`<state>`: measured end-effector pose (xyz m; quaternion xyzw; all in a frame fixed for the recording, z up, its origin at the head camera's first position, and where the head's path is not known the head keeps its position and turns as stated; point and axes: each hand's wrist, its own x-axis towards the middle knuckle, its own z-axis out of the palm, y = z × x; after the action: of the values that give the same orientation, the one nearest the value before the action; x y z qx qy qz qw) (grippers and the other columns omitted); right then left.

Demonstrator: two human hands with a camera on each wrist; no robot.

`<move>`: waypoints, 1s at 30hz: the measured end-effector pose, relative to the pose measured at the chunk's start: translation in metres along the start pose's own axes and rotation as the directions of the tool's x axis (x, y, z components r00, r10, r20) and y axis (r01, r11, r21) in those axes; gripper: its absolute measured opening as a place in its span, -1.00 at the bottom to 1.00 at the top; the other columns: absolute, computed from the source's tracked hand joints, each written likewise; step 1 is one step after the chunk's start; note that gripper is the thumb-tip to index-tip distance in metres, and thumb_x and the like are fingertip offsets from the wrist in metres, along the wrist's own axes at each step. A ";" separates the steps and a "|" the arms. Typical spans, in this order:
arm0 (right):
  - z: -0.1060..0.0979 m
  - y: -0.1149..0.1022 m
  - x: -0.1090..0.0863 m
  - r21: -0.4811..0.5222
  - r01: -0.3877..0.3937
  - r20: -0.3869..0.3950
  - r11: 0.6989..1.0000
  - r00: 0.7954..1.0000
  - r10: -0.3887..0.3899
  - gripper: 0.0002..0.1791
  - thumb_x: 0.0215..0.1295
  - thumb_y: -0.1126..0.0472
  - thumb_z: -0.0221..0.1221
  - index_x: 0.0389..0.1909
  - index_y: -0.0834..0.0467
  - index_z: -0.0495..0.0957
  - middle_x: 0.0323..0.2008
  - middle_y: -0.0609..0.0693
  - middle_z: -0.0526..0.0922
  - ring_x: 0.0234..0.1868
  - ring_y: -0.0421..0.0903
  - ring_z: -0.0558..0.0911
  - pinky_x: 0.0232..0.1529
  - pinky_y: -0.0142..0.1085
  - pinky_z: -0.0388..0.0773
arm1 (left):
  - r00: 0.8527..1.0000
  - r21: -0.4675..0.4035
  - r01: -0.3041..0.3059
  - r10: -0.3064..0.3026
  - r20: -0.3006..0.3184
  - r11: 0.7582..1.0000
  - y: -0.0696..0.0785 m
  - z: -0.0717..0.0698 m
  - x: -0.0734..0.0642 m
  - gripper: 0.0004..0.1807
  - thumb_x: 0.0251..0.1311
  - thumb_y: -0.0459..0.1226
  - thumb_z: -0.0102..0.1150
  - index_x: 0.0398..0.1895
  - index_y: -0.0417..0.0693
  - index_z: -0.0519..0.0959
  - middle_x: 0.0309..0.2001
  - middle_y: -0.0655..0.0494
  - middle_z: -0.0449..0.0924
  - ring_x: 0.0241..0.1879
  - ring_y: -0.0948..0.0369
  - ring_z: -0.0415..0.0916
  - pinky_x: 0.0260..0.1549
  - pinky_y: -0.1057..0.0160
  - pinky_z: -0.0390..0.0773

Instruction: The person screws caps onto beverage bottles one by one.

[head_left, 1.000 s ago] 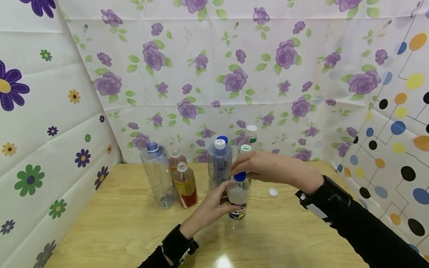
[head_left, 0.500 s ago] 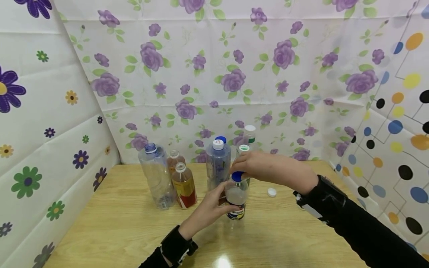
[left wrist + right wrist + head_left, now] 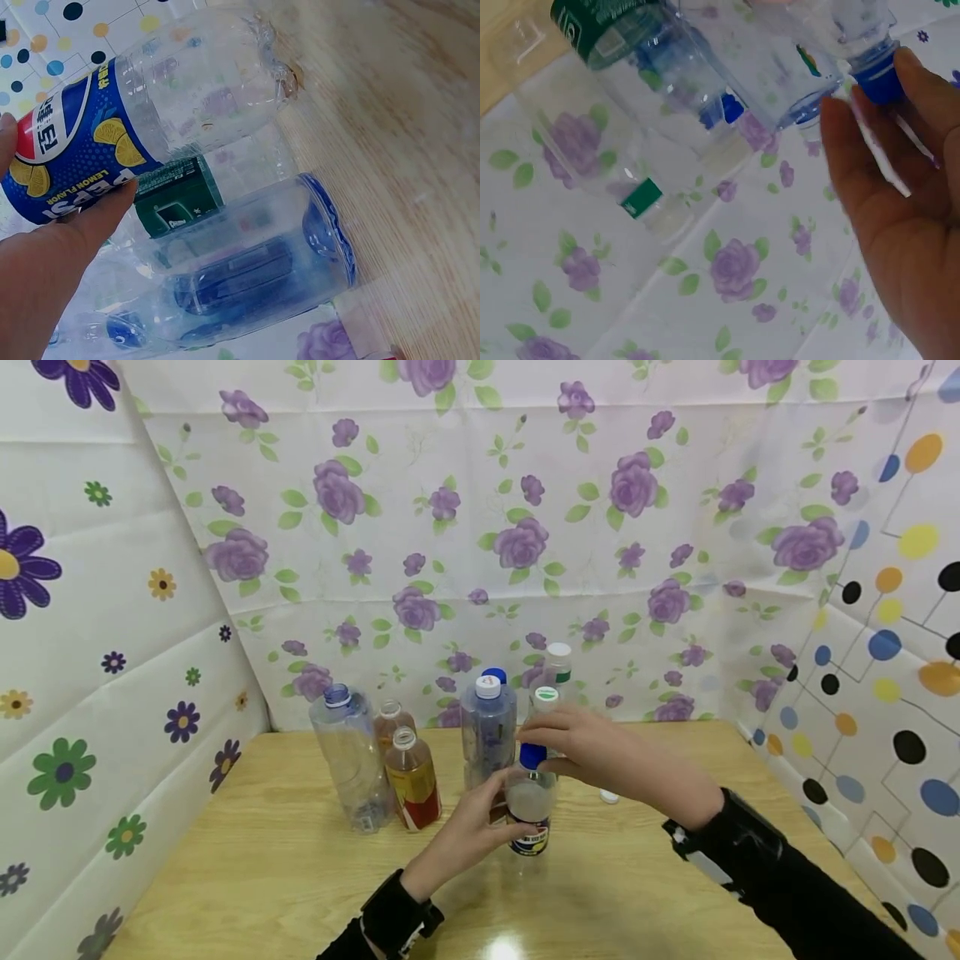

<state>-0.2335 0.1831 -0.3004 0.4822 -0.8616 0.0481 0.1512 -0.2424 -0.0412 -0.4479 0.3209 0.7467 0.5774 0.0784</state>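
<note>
A clear Pepsi lemon bottle (image 3: 529, 798) stands on the table, its blue lemon label (image 3: 75, 142) showing in the left wrist view. Around its label my left hand (image 3: 472, 828) curls, thumb at the front; the far fingers are mostly hidden. On top of the bottle sits a blue cap (image 3: 532, 757). My right hand (image 3: 603, 758) holds that cap between thumb and finger, and the right wrist view has the thumb against the cap's side (image 3: 881, 82) with the other fingertips on the opposite side.
Left stand a large uncapped bluish bottle (image 3: 348, 760) and two uncapped tea bottles, one yellow-labelled (image 3: 414, 785). Behind the hands are a white-capped bluish bottle (image 3: 489, 727) and white-capped clear bottles (image 3: 558, 667). A loose white cap (image 3: 609, 797) lies right. Patterned cloth (image 3: 420, 543) encloses the table.
My right hand has turned at the blue cap, its wrist dropping lower and the fingers spreading so more of the cap shows. The left hand keeps its grip on the bottle.
</note>
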 end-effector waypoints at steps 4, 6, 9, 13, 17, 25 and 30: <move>0.021 0.000 -0.028 0.097 -0.185 -0.061 0.978 0.980 0.191 -0.39 0.34 0.22 0.36 0.39 0.16 0.45 0.28 0.11 0.54 0.21 0.05 0.59 0.11 -0.18 0.68 | 1.000 0.017 -0.002 0.002 -0.020 1.000 -0.001 0.002 -0.001 -0.16 0.25 -0.13 0.41 0.53 0.12 0.20 0.36 -0.04 0.41 0.29 0.00 0.49 0.24 0.27 0.57; 0.036 0.001 -0.041 0.156 -0.264 -0.077 0.952 0.957 0.278 -0.40 0.35 0.20 0.35 0.38 0.18 0.45 0.25 0.13 0.57 0.11 0.04 0.65 -0.01 -0.20 0.72 | 0.999 0.016 -0.006 0.006 -0.034 1.000 -0.001 0.003 -0.001 -0.18 0.23 -0.15 0.43 0.51 0.12 0.24 0.34 -0.03 0.43 0.28 0.00 0.50 0.22 0.25 0.59; 0.056 0.001 -0.061 0.237 -0.366 -0.079 0.900 0.916 0.393 -0.42 0.38 0.19 0.32 0.38 0.17 0.45 0.22 0.13 0.60 0.04 0.05 0.68 -0.06 -0.19 0.74 | 0.999 0.021 -0.018 0.019 -0.049 1.000 0.001 0.005 0.000 -0.21 0.22 -0.15 0.44 0.48 0.12 0.27 0.33 0.00 0.44 0.27 0.00 0.50 0.21 0.26 0.60; 0.076 0.000 -0.083 0.303 -0.467 -0.085 0.831 0.855 0.512 -0.45 0.41 0.20 0.29 0.38 0.15 0.45 0.19 0.10 0.61 0.07 0.05 0.67 0.00 -0.12 0.73 | 0.997 0.048 -0.037 0.040 -0.065 0.998 0.004 0.010 0.006 -0.20 0.21 -0.12 0.45 0.48 0.13 0.28 0.34 0.03 0.43 0.29 0.02 0.48 0.21 0.29 0.59; 0.088 0.000 -0.095 0.339 -0.508 -0.088 0.792 0.821 0.564 -0.46 0.42 0.23 0.28 0.37 0.18 0.46 0.17 0.12 0.62 0.06 0.06 0.67 0.05 -0.04 0.70 | 0.993 0.099 -0.034 0.044 -0.105 0.995 0.008 0.016 0.017 -0.18 0.20 -0.12 0.46 0.49 0.04 0.29 0.32 -0.01 0.43 0.28 0.01 0.49 0.21 0.27 0.60; 0.096 -0.002 -0.099 0.352 -0.531 -0.099 0.771 0.798 0.595 -0.47 0.41 0.26 0.29 0.36 0.19 0.47 0.17 0.14 0.63 0.05 0.07 0.68 0.05 0.01 0.70 | 0.984 0.163 -0.050 0.076 -0.160 0.985 0.009 0.029 0.043 -0.20 0.22 -0.14 0.44 0.49 0.00 0.28 0.31 -0.07 0.45 0.22 0.06 0.55 0.12 0.29 0.65; 0.095 -0.001 -0.099 0.363 -0.534 -0.090 0.764 0.796 0.598 -0.49 0.44 0.22 0.26 0.36 0.18 0.48 0.18 0.14 0.62 0.07 0.08 0.67 0.07 0.03 0.69 | 0.977 0.234 -0.046 0.093 -0.193 0.971 0.003 0.031 0.050 -0.20 0.21 -0.16 0.45 0.47 -0.05 0.29 0.26 -0.09 0.48 0.07 0.12 0.59 -0.01 0.21 0.69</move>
<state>-0.2048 0.2412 -0.4212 0.2088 -0.9277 0.2784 0.1353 -0.2652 0.0132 -0.4425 0.2934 0.8004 0.5197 -0.0556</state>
